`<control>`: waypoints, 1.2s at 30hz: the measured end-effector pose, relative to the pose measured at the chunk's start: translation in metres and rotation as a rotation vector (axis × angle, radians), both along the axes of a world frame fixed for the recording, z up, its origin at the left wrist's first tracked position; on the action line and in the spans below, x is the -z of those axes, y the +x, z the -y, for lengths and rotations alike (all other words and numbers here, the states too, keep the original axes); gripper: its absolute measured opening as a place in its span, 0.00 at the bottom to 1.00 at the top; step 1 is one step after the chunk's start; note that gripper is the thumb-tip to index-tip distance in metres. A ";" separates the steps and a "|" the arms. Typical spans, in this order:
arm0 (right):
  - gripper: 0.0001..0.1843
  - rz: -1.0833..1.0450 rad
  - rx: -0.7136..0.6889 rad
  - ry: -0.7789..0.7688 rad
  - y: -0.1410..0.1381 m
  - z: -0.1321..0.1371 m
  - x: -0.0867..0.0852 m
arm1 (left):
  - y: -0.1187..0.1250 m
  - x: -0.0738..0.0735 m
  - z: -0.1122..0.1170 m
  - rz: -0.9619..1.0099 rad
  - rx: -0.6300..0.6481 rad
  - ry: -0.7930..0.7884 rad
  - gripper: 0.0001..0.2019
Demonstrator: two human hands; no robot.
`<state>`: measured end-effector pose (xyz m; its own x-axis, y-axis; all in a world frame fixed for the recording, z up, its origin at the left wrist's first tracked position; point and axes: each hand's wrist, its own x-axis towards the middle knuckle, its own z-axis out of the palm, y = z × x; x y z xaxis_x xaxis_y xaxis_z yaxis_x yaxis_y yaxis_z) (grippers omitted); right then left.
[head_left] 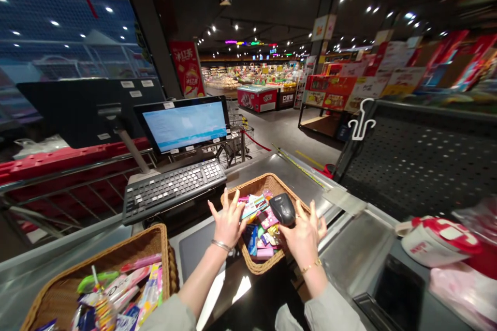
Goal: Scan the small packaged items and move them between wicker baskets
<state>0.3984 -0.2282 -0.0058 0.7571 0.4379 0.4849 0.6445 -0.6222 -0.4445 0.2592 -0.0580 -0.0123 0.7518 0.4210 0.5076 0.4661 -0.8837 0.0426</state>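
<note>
My left hand (229, 220) reaches over the left side of a wicker basket (254, 267). Its thumb and index finger close at the edge of a pale, striped packet (254, 205), while the other fingers fan upward. Across the basket, my right hand (305, 232) pinches the lower end of a black computer mouse (282, 209) between thumb and index finger, its remaining fingers spread. Beneath both hands, the basket holds a jumble of small colourful wrapped sweets (267, 238). The exact contact of my left fingertips is partly hidden.
A second wicker basket (167, 253) with packaged sweets stands at the lower left. Behind are a keyboard (174, 186) and a lit screen (186, 125). On the right lie a dark phone-like slab (402, 287) and a red-and-white bag (438, 240), beside a black perforated panel (419, 160).
</note>
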 end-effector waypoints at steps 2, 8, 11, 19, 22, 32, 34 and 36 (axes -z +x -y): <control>0.22 -0.009 0.017 -0.010 0.003 0.002 0.002 | 0.006 0.005 0.002 -0.005 -0.002 -0.008 0.17; 0.21 -0.032 0.078 -0.028 0.015 0.010 0.008 | 0.025 0.017 0.010 -0.016 0.039 -0.049 0.16; 0.22 -0.014 0.115 -0.029 0.021 0.014 0.011 | 0.034 0.025 0.019 -0.032 0.083 -0.072 0.16; 0.21 -0.038 0.125 -0.061 0.026 0.018 0.012 | 0.051 0.044 0.034 -0.072 0.141 -0.071 0.16; 0.20 -0.043 0.116 -0.073 0.024 0.016 0.011 | 0.053 0.048 0.035 -0.105 0.141 -0.094 0.14; 0.19 -0.026 0.032 -0.051 0.012 -0.001 0.010 | 0.026 0.026 0.025 -0.060 -0.006 -0.102 0.23; 0.20 -0.019 -0.011 -0.047 0.006 -0.008 0.007 | 0.015 0.015 0.021 -0.033 -0.056 -0.082 0.25; 0.21 -0.022 -0.043 -0.043 -0.002 -0.016 0.003 | 0.001 0.006 0.017 -0.010 -0.110 -0.062 0.28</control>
